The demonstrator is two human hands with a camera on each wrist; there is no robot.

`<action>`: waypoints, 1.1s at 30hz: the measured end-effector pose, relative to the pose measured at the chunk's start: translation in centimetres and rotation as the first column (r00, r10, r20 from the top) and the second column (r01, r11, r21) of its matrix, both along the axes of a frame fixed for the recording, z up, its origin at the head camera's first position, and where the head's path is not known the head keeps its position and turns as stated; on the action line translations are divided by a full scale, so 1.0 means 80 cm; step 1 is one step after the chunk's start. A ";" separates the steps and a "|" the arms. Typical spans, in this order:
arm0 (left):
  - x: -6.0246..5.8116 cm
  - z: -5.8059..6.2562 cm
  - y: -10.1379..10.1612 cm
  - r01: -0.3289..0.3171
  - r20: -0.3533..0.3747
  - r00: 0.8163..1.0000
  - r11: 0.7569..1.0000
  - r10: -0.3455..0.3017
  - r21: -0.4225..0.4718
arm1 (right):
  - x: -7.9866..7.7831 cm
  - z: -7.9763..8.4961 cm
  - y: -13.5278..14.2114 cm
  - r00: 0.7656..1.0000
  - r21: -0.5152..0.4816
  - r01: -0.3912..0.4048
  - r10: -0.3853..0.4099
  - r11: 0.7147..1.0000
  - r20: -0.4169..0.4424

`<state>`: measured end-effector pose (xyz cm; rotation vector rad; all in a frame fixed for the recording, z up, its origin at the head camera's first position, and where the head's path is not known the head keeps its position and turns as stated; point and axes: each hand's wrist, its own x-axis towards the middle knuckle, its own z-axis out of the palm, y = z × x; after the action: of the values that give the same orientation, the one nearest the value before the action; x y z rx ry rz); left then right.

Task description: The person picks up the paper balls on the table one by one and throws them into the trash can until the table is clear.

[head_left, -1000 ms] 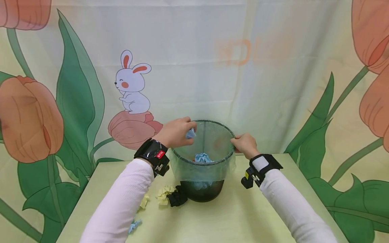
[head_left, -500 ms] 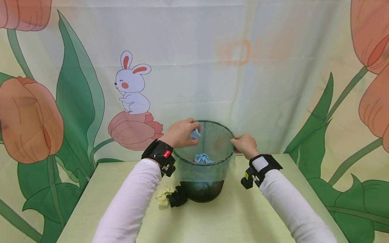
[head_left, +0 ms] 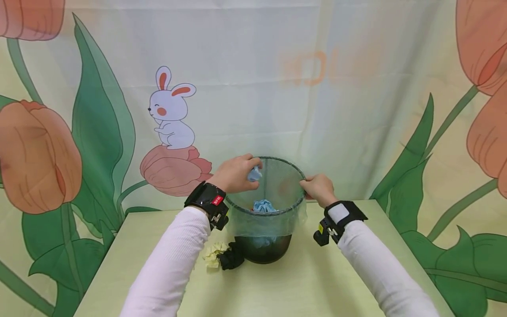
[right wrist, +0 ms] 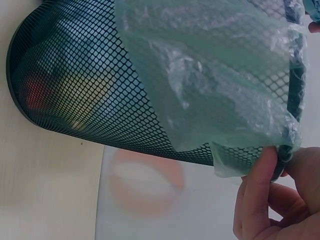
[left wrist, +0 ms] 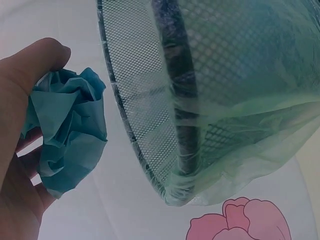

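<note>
Fingers (left wrist: pixel 31 161) of L hand (head_left: pixel 235 174) are pinching blue crumpled paper (left wrist: pixel 72 130) over mesh bin (head_left: pixel 263 253); R hand (head_left: pixel 320 189), to R of L fingers, is gripping bin's rim w/ liner (right wrist: pixel 190 90). Yellow wad (head_left: pixel 213 255) & black wad (head_left: pixel 231 256) are lying below L fingers, on bench (head_left: pixel 277 290).

Crumpled blue paper (left wrist: pixel 72 132) is held above an upright mesh bin (head_left: pixel 264 251).

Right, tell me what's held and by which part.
The left hand holds crumpled blue paper by its palm-facing side; the right hand pinches the mesh bin at its rim.
</note>
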<state>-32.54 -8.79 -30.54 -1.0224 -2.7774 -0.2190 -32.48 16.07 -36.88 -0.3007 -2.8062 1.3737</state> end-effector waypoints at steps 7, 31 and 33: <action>0.001 -0.001 -0.001 -0.017 0.014 1.000 1.000 0.017 0.020 | -0.002 -0.001 0.000 1.000 -0.006 0.004 -0.004 1.000 0.000; 0.015 -0.011 -0.057 -0.021 0.011 1.000 1.000 0.021 -0.009 | 0.002 0.001 -0.003 1.000 -0.019 0.007 -0.007 1.000 -0.001; 0.018 -0.012 -0.066 -0.021 -0.004 1.000 1.000 0.021 -0.005 | 0.002 0.001 -0.003 1.000 -0.021 0.005 -0.005 1.000 0.001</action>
<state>-31.13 -14.09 -31.54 -0.9936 -2.7853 -0.2076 -32.31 15.82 -36.82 -0.3086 -2.7910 1.4026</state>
